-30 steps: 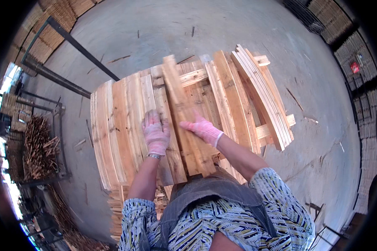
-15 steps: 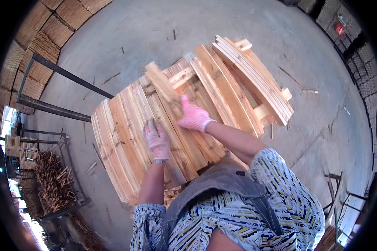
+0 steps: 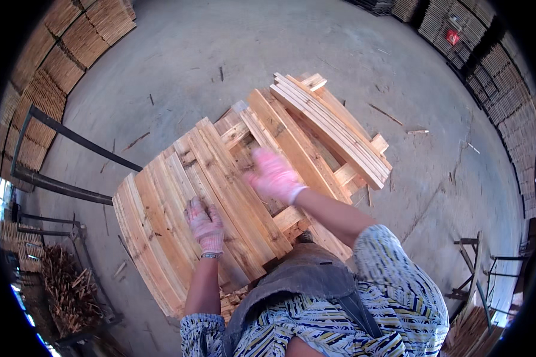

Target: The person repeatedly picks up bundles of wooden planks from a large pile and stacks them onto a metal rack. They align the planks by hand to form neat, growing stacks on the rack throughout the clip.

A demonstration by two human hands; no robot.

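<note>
Across the wide grey floor (image 3: pixel 184 53), the biggest thing in front of me is the row of boards (image 3: pixel 152 217), packed closely side by side under the person's left hand. A shove sideways could knock these out of line, since I see nothing fastening them. The black metal frame (image 3: pixel 88 140) stands near the row's far left; a long board swung that way might catch on it.

At the right end, a bundle of narrow boards (image 3: pixel 333 132) lies over the crosspieces (image 3: pixel 289 218), its near end poking past their edge. A bump from the right forearm could tip or slide it onto the floor. Left of it, a wide board (image 3: pixel 295 146) slants beside an open gap, where a hand leaning hard could slip through.

The left hand (image 3: pixel 205 226), in a pinkish glove, rests flat on the row, fingers a little apart, gripping nothing. Splinters or a pinch between shifting edges seem the likeliest harm there. The right hand (image 3: pixel 275 175) is blurred over the gap, thumb spread from the fingers, nothing visible clasped; whether it touches wood I cannot tell. If it drops carelessly, a board's edge could scrape it.
</note>
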